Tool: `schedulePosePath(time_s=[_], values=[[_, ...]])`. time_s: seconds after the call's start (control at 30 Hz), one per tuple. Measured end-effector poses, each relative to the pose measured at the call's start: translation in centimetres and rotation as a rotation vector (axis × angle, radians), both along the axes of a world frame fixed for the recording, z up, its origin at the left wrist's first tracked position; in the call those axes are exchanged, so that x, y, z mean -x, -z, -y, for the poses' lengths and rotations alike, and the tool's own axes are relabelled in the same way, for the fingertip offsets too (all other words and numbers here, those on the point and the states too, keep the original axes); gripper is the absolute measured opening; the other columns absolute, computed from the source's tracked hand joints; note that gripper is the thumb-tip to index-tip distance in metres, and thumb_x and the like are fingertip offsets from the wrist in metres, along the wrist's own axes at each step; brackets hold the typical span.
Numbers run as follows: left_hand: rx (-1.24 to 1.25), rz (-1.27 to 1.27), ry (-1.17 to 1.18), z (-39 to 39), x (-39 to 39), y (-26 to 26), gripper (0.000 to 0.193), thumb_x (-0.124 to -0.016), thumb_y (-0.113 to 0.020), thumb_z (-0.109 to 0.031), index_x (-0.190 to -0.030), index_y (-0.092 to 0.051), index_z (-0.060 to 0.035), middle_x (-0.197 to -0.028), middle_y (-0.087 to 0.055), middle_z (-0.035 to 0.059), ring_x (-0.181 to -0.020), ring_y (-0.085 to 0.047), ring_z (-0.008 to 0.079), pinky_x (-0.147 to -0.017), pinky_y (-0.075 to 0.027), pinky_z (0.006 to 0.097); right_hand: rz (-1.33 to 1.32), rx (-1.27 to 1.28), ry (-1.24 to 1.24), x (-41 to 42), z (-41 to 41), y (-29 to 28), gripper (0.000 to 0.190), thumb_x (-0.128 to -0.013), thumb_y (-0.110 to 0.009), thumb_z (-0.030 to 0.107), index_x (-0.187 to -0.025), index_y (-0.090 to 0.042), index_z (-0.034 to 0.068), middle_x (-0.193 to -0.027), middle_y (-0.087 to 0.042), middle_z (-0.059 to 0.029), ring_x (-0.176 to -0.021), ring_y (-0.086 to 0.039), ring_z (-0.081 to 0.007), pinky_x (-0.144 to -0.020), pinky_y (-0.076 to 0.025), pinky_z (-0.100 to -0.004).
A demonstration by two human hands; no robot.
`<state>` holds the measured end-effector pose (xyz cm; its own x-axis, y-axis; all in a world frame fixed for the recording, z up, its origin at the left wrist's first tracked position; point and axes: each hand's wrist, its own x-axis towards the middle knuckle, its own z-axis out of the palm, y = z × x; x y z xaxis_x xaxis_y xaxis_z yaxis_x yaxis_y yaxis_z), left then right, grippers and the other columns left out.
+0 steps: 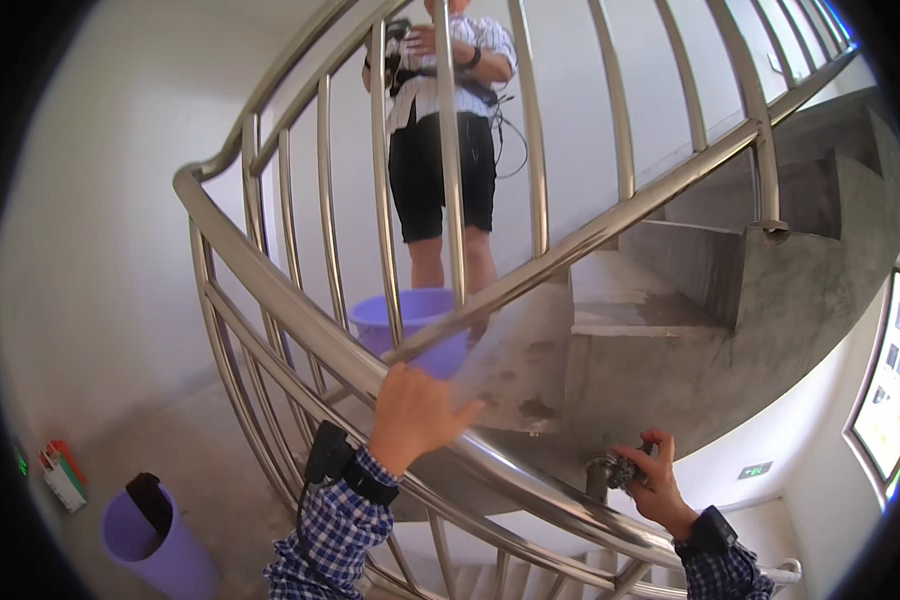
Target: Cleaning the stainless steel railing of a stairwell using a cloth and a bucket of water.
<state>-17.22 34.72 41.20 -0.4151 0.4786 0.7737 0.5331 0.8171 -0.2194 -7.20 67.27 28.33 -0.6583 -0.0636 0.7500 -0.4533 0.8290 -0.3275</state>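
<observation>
My left hand (420, 412) rests over the curved stainless-steel handrail (506, 463), fingers bent over its far side and thumb pointing right. Pinched in my right hand (656, 480) is a dark, curly wad (627, 471) that looks like a steel-wool scourer. The wad touches or sits very close to the top of a short metal post (597, 480) beyond the rail. Both wrists wear black straps with small devices over checked sleeves.
Behind the balusters (538, 150), a person (442, 150) stands by a purple bucket (412, 307). Concrete steps (649, 300) rise at right. Lower left are a purple bin (157, 555) with a dark cloth (150, 502) over its rim and a white-and-green box (65, 484).
</observation>
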Motion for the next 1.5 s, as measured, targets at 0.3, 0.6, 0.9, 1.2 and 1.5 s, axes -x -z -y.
schedulePosePath(time_s=[0.3,0.6,0.9,1.2,1.5], values=[[-0.335,0.323,0.802,-6.0,-6.0,21.0,0.024,-0.079,-0.066,-0.022,-0.097,-0.059,-0.0062,-0.083,-0.061,0.0123,-0.075,-0.061,0.0255,-0.065,-0.049,0.0380,0.253,1.233,-0.679,0.6,-1.3,2.5,0.056,-0.068,-0.047,-0.018,-0.120,-0.051,0.002,-0.113,-0.059,-0.0126,-0.105,-0.057,-0.0225,-0.093,-0.046,-0.0331],[-0.969,1.140,0.841,-15.0,-2.8,23.4,0.043,-0.085,-0.058,0.002,-0.126,-0.043,-0.0012,-0.111,-0.057,0.0138,-0.099,-0.058,0.0254,-0.082,-0.050,0.0363,0.106,0.633,-0.239,4.6,0.3,2.6,0.032,-0.074,-0.063,-0.001,-0.105,-0.067,0.004,-0.102,-0.061,-0.0070,-0.089,-0.058,-0.0180,-0.082,-0.044,-0.0259],[-0.512,0.788,0.610,-14.3,1.0,27.5,0.047,-0.090,-0.052,-0.006,-0.134,-0.036,-0.0005,-0.122,-0.051,0.0201,-0.116,-0.047,0.0342,-0.099,-0.036,0.0471,0.456,0.241,-0.297,2.8,1.3,0.7,0.046,-0.077,-0.052,0.012,-0.123,-0.056,0.012,-0.109,-0.065,-0.0155,-0.099,-0.062,-0.0326,-0.086,-0.048,-0.0382],[-0.006,0.482,0.273,-13.7,0.4,25.4,0.055,-0.082,-0.063,-0.045,-0.123,-0.055,-0.0096,-0.125,-0.051,0.0219,-0.120,-0.044,0.0397,-0.102,-0.031,0.0491,0.077,-0.157,0.095,7.4,1.8,3.1,0.019,-0.078,-0.050,0.021,-0.085,-0.065,0.011,-0.078,-0.066,-0.0168,-0.073,-0.064,-0.0376,-0.061,-0.051,-0.0485],[0.160,0.419,0.126,-10.9,-2.0,25.8,0.057,-0.079,-0.053,-0.059,-0.065,-0.065,-0.0045,-0.068,-0.063,0.0146,-0.065,-0.061,0.0291,-0.071,-0.043,0.0425,-0.044,-0.134,0.004,6.9,2.8,3.5,0.022,-0.085,-0.044,0.017,-0.092,-0.062,0.006,-0.088,-0.064,-0.0186,-0.080,-0.059,-0.0395,-0.070,-0.047,-0.0489]])
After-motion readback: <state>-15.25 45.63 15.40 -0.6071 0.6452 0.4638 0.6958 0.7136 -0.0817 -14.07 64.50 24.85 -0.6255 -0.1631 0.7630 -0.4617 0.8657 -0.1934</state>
